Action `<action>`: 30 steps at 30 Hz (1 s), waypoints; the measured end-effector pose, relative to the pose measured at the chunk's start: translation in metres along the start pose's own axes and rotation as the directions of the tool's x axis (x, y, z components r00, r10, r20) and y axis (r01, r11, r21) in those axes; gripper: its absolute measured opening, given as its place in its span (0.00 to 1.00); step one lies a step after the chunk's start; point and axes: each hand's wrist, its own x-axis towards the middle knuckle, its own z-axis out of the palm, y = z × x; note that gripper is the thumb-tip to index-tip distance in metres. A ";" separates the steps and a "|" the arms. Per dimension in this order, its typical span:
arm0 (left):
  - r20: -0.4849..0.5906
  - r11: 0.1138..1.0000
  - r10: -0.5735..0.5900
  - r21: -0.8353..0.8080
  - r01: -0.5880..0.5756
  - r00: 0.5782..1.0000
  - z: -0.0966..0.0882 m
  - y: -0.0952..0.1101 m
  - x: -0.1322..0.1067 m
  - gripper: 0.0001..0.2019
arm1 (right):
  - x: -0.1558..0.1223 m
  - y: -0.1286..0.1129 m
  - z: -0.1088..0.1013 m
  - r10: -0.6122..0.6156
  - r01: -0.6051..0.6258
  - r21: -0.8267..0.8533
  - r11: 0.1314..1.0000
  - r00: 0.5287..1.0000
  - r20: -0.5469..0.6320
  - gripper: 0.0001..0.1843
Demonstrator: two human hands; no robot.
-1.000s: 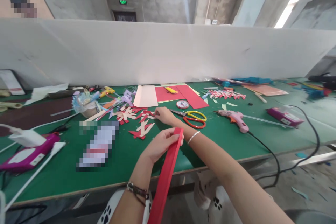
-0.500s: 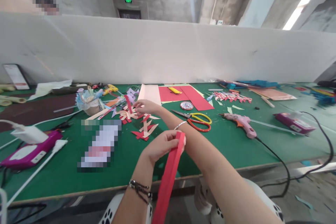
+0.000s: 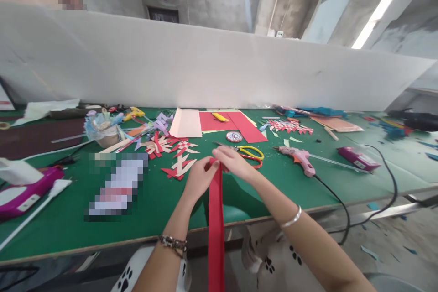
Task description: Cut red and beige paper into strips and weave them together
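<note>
A long folded red paper strip (image 3: 215, 223) hangs from the fingers of my left hand (image 3: 200, 175) down past the table's front edge. My left thumb pinches it near its upper end. My right hand (image 3: 234, 162) is at that same end, its fingers bent over the paper; their tips are partly hidden. Left of my hands lie cut red and cream paper pieces (image 3: 179, 166), some woven together. Scissors (image 3: 251, 150) with yellow and orange handles lie just behind my right hand, partly covered by it.
Red paper sheets (image 3: 248, 128) with a yellow cutter (image 3: 220, 117) lie at the back, near a round patterned tin (image 3: 234, 136). A pink glue gun (image 3: 297, 157) with a black cable is at right. A blurred-out flat object (image 3: 118, 187) and purple power strip (image 3: 30, 191) are at left.
My right hand has come back from the paper pieces to the strip's upper end. My left hand has moved slightly left and up, and the strip hangs straighter. The view has shifted right.
</note>
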 end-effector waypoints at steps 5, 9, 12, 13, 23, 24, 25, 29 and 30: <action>-0.103 0.996 0.029 0.086 -0.020 0.994 0.008 0.001 -0.002 0.15 | -0.020 0.007 0.001 -0.002 -0.003 -0.065 0.998 0.997 -0.075 0.15; -0.141 0.998 -0.008 0.061 0.016 0.990 0.011 0.000 -0.002 0.14 | -0.021 0.006 -0.006 0.060 -0.057 0.053 0.997 0.996 -0.059 0.17; -0.110 0.999 -0.033 0.015 0.034 0.993 0.012 0.000 -0.001 0.15 | -0.021 0.003 -0.010 0.061 -0.057 0.127 0.990 0.998 -0.028 0.17; -0.097 1.000 -0.030 0.003 0.030 0.995 0.012 0.000 -0.002 0.15 | -0.022 0.003 -0.010 0.063 -0.060 0.141 0.988 0.998 -0.019 0.17; -0.096 0.968 -0.133 -0.227 0.109 0.986 0.014 0.005 -0.005 0.22 | -0.024 0.001 -0.005 0.063 -0.069 0.290 0.954 0.998 0.030 0.15; -0.116 0.973 -0.131 -0.205 0.105 0.985 0.014 0.005 -0.005 0.22 | -0.024 0.000 -0.005 0.060 -0.065 0.288 0.955 0.998 0.029 0.15; -0.138 0.981 -0.123 -0.168 0.099 0.983 0.014 0.005 -0.005 0.21 | -0.023 0.000 -0.005 0.053 -0.060 0.282 0.958 0.998 0.030 0.15; -0.193 0.995 -0.093 -0.045 0.086 0.977 0.015 0.006 -0.005 0.20 | -0.023 0.001 -0.003 0.028 -0.037 0.244 0.969 0.999 0.042 0.16; -0.195 0.995 -0.092 -0.040 0.086 0.977 0.015 0.006 -0.005 0.21 | -0.023 0.002 -0.002 0.021 -0.032 0.236 0.971 0.999 0.047 0.16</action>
